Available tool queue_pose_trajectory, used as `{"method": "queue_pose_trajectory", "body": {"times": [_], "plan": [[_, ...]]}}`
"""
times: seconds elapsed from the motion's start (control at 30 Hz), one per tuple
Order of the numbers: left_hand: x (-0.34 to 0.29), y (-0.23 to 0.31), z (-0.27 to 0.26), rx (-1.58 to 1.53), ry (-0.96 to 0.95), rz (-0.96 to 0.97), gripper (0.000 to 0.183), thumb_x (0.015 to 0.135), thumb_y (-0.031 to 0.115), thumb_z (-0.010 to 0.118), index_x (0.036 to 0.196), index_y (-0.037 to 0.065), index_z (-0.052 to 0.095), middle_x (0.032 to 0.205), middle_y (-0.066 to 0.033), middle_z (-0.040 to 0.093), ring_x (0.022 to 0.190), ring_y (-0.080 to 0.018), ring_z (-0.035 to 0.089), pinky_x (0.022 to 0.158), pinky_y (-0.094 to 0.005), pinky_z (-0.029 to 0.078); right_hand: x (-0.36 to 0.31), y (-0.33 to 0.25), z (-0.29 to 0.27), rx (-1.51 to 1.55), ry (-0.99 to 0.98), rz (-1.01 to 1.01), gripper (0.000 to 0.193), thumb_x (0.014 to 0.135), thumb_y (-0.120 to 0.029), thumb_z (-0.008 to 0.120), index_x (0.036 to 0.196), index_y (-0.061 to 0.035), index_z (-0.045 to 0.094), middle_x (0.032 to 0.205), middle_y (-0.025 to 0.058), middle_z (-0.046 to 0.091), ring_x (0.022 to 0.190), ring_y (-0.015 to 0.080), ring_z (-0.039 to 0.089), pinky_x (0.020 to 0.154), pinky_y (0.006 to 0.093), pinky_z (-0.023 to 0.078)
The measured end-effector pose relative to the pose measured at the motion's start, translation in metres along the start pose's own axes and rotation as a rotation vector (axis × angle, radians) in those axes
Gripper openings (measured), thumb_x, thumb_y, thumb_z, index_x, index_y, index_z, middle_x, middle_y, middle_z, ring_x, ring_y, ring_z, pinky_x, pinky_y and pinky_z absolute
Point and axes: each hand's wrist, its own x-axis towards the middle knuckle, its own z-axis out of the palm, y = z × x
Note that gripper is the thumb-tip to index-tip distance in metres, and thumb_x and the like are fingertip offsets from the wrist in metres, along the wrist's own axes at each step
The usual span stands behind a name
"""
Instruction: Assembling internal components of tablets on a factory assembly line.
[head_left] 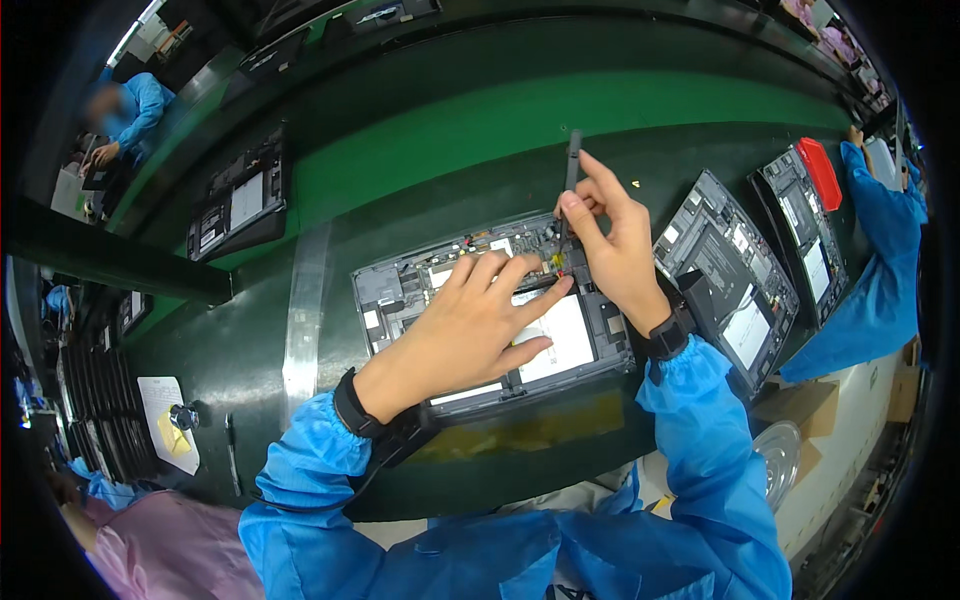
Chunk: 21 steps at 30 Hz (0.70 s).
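Observation:
An opened laptop base [555, 345] lies in front of me, its circuit board along the far side and white-labelled parts along the near side. My left hand [455, 325] rests across it with the fingers spread. Its index fingertip reaches a small red and yellow piece [560, 270] by the board. Between the thumb and fingers of my right hand [620, 235] is a slim black tool [574, 165], held upright. The tool's lower end points at the board's right part; whether it touches cannot be made out. Dark bands circle both my wrists.
Right of my work lie another opened laptop base [725, 260] and a further one [803, 220] by a red tray [820, 173]. A co-worker's blue sleeve [880, 260] is beside them. At left are a pen [231, 455], a paper sheet [155, 400], stacked dark panels [100, 410] and a dark post [120, 260].

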Motion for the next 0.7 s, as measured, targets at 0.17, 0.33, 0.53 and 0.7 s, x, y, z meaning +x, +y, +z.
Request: {"method": "queue_pose_trajectory", "body": {"times": [0.17, 0.33, 0.53, 0.7], "plan": [[0.001, -0.001, 0.0, -0.02, -0.035, -0.016, 0.059, 0.092, 0.037, 0.075, 0.146, 0.014, 0.064, 0.125, -0.0127, 0.054, 0.113, -0.0318, 0.05, 0.097, -0.0464, 0.043, -0.002, 0.001, 0.0, -0.039, -0.052, 0.02, 0.046, 0.102, -0.01, 0.067, 0.144, 0.004, 0.057, 0.087, 0.0099, 0.072, 0.072, 0.0141, 0.066, 0.066, 0.0281, 0.051], [0.001, 0.0, -0.003, 0.001, -0.03, -0.006, 0.059, 0.092, 0.037, 0.075, 0.146, 0.014, 0.064, 0.125, -0.0119, 0.054, 0.112, -0.0314, 0.05, 0.096, -0.0457, 0.043, -0.001, -0.005, 0.0, -0.077, -0.07, 0.007, 0.046, 0.101, -0.009, 0.068, 0.144, 0.0037, 0.057, 0.085, 0.0102, 0.071, 0.069, 0.0153, 0.065, 0.065, 0.0289, 0.051], [0.003, -0.005, 0.002, -0.003, -0.019, 0.025, 0.06, 0.093, 0.036, 0.074, 0.146, 0.01, 0.062, 0.134, -0.0112, 0.056, 0.112, -0.0301, 0.052, 0.097, -0.0453, 0.043, 0.001, -0.001, 0.003, -0.104, -0.062, 0.005, 0.042, 0.101, -0.01, 0.068, 0.139, 0.0033, 0.059, 0.086, 0.0105, 0.07, 0.069, 0.0172, 0.066, 0.065, 0.032, 0.053], [0.001, 0.01, 0.004, 0.052, -0.006, -0.011, 0.062, 0.095, 0.033, 0.071, 0.147, 0.003, 0.057, 0.141, -0.013, 0.057, 0.113, -0.0285, 0.054, 0.095, -0.0444, 0.042, -0.001, -0.003, 0.008, -0.093, -0.037, -0.021, 0.04, 0.101, -0.012, 0.069, 0.138, 0.0024, 0.059, 0.089, 0.0117, 0.071, 0.07, 0.0181, 0.068, 0.065, 0.0321, 0.054]]}}
